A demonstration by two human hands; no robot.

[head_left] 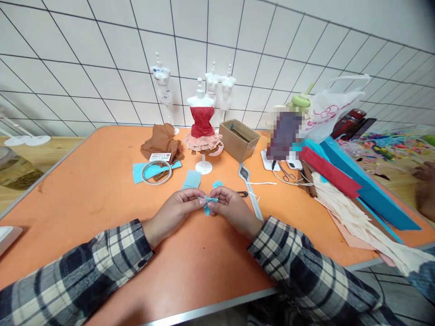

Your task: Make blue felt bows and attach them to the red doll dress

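Note:
Between my two hands is a small gathered piece of light-blue crepe paper (207, 210), pinched at the fingertips above the orange table. My left hand (180, 206) grips its left side, thumb against forefinger. From the other side my right hand (233, 208) pinches it, fingers curled. Just beyond the hands lies a small blue paper rosette (218, 184), and to its left a stack of light-blue paper pieces (192, 179). Farther back stands a mini dress form (202, 122) wearing a red bodice and a ruffled pink skirt. A black-handled tool (242, 194) shows partly behind my right hand.
Brown crepe paper (162, 140) and a roll of wire or tape (157, 173) lie at left. A cardboard box (239, 139), a grey strap-like strip (252, 194), scissors (288, 174) and coloured paper strips (329, 174) are at right. White dress forms (161, 83) stand behind.

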